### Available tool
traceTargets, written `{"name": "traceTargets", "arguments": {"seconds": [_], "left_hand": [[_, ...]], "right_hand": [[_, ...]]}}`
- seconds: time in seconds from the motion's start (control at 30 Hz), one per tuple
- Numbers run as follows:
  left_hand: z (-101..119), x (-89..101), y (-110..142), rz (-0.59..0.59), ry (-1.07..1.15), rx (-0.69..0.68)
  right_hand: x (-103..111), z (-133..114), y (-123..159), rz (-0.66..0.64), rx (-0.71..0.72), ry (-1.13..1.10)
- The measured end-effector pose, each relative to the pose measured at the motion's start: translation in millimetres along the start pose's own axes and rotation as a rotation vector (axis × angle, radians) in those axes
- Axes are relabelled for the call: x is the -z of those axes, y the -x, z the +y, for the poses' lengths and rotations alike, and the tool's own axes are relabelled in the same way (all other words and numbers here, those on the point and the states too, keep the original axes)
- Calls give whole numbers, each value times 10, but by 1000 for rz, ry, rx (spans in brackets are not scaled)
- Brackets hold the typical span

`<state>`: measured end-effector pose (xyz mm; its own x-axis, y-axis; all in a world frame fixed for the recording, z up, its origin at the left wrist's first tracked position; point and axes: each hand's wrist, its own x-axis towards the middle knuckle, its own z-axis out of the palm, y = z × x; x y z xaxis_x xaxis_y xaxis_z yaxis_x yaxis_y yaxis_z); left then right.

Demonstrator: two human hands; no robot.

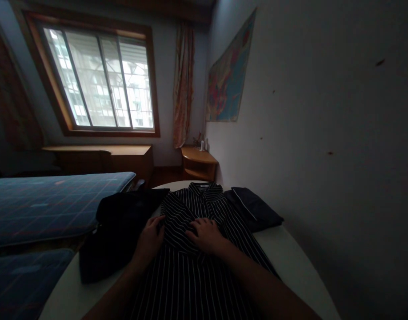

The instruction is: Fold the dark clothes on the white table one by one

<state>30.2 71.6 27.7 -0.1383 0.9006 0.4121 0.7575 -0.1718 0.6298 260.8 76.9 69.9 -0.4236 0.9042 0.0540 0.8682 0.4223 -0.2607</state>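
Note:
A black shirt with white stripes (pixel 187 280) lies spread on a round pale table (pixel 290 262), its collar at the far end. One sleeve is folded across the chest. My left hand (pixel 150 238) touches the shirt's left edge, beside that sleeve, with thumb and fingers apart. On the folded sleeve rests my right hand (pixel 207 235), palm down and fingers spread. Left of the shirt is a dark, loosely heaped garment (pixel 115 231). To the right sits a folded dark garment (pixel 257 209) with a thin pale line along it.
A bed with a blue checked mattress (pixel 57 204) stands to the left. The wall (pixel 310 178) runs close along the table's right side. Beyond the table are a small wooden corner shelf (pixel 199 155) and a wooden desk (pixel 130 150) under the window.

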Motion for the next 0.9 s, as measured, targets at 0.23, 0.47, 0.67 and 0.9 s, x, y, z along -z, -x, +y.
{"name": "traceTargets", "arguments": {"seconds": [0.23, 0.47, 0.67, 0.9], "left_hand": [[39, 59, 34, -40, -75, 127], [182, 53, 132, -150, -194, -75], [282, -12, 235, -233, -258, -263], [395, 36, 265, -395, -279, -371]], "right_hand": [[92, -177, -537, 132, -3, -33], [90, -374, -1130, 118, -52, -172], [104, -535, -1442, 109, -195, -179], [38, -590, -1510, 22, -223, 10]]}}
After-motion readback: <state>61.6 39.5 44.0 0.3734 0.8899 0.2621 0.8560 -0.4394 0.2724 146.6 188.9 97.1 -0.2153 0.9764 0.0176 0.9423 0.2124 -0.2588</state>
